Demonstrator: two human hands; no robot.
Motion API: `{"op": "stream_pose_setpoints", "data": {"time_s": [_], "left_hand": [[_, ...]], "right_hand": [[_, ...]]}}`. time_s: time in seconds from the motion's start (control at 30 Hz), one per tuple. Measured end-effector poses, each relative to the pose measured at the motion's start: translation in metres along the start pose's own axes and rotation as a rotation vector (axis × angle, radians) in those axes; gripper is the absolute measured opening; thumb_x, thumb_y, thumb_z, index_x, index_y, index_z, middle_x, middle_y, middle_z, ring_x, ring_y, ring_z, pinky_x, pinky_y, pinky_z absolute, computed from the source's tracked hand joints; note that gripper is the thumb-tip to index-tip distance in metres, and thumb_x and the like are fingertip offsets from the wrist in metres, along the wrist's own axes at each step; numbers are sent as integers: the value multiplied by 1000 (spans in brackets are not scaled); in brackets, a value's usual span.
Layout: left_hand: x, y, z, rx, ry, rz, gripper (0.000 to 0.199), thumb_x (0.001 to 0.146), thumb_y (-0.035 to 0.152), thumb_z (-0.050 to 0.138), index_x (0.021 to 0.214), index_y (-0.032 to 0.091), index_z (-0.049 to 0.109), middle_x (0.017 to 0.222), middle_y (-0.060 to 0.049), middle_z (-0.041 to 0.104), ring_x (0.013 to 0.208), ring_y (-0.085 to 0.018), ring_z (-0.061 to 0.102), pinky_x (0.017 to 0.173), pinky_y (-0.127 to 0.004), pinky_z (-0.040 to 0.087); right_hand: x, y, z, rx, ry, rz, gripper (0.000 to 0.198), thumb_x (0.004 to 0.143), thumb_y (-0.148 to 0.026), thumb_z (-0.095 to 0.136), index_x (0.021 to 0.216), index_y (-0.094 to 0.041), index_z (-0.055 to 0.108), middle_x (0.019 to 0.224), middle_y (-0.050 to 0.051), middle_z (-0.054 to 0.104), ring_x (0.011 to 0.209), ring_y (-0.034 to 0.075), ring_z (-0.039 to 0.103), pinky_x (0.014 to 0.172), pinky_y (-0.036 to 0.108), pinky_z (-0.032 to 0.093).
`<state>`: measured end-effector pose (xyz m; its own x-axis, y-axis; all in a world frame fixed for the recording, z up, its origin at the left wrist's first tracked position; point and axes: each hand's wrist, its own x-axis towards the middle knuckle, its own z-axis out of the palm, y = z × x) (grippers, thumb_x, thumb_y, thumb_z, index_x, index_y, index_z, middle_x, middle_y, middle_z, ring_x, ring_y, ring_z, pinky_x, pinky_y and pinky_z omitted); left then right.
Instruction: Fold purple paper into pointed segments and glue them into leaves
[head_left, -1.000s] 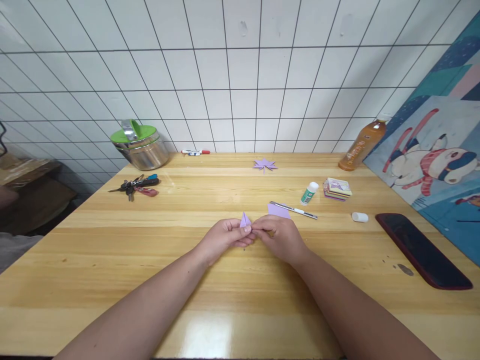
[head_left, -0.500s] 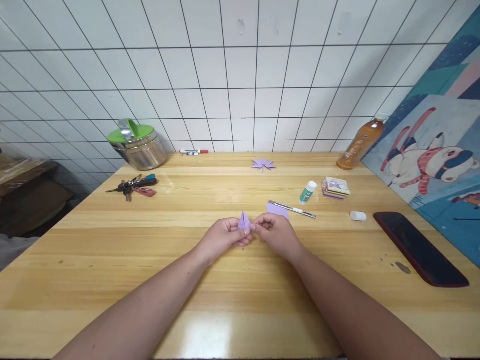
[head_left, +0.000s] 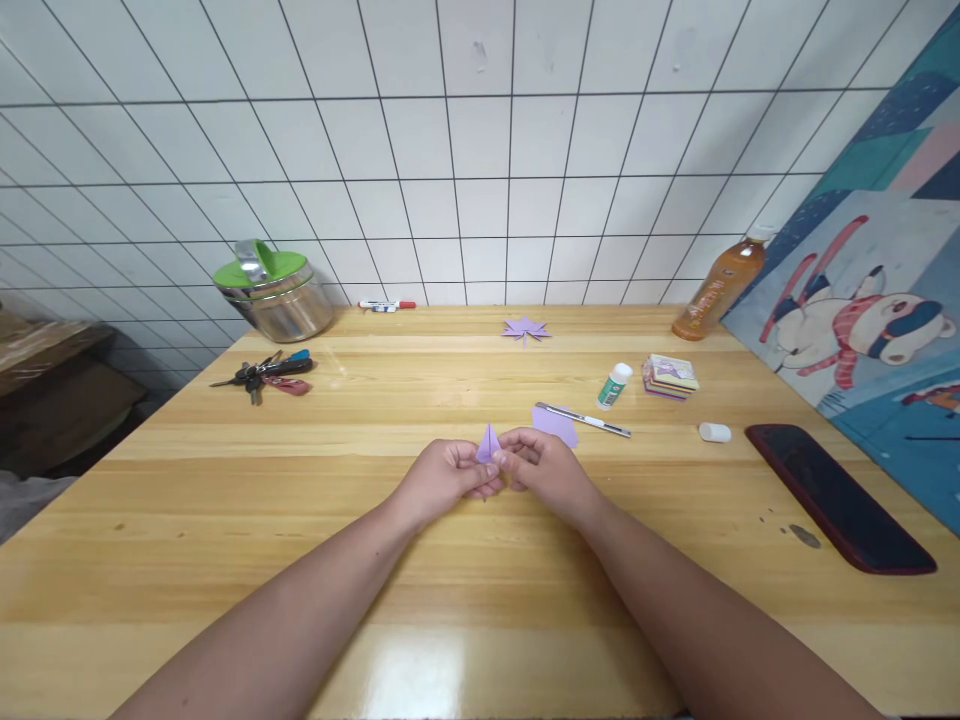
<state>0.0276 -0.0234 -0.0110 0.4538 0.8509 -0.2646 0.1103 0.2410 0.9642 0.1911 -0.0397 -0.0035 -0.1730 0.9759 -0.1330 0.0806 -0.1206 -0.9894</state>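
A small piece of folded purple paper [head_left: 489, 443], pointed at the top with a crease down its middle, is held just above the table. My left hand [head_left: 448, 472] pinches its lower left side between thumb and fingers. On the other side, my right hand [head_left: 541, 462] grips the lower right part, its thumb on the paper's front. The lower edge is partly hidden by my fingertips. Beyond my right hand lies a flat purple sheet [head_left: 553, 428] with a slim silver-and-white utility knife [head_left: 585, 420] across it. A purple paper leaf shape [head_left: 526, 329] rests near the wall.
A glue stick [head_left: 614, 387], its white cap [head_left: 715, 433], a stack of paper packs [head_left: 670, 377] and a phone [head_left: 840, 497] are on the right. A tea bottle [head_left: 720, 287] stands behind. Keys [head_left: 262, 375], a green-lidded pot [head_left: 276, 292] and a marker [head_left: 386, 306] lie left.
My right thumb and fingers have shifted slightly left onto the front of the folded paper. My left hand keeps its hold, and the view has moved very slightly.
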Motion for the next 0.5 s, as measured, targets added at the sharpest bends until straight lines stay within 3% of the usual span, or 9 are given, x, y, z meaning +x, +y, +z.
{"op": "stream_pose_setpoints", "data": {"time_s": [0.27, 0.5], "left_hand": [[-3, 1, 4, 88, -26, 30, 24, 68, 36, 68, 76, 13, 67, 70, -6, 70, 62, -14, 64, 64, -26, 51], [-5, 2, 4, 131, -119, 34, 20, 68, 32, 67, 75, 13, 68, 70, -6, 70, 65, -15, 64, 68, -29, 51]], "right_hand": [[2, 3, -1, 83, 57, -15, 31, 64, -43, 66, 60, -16, 52, 58, -1, 55, 52, 9, 48, 49, 21, 43], [1, 0, -2, 76, 28, -25, 27, 66, -42, 66, 71, -16, 60, 62, -1, 58, 49, 8, 48, 46, 21, 41]]}}
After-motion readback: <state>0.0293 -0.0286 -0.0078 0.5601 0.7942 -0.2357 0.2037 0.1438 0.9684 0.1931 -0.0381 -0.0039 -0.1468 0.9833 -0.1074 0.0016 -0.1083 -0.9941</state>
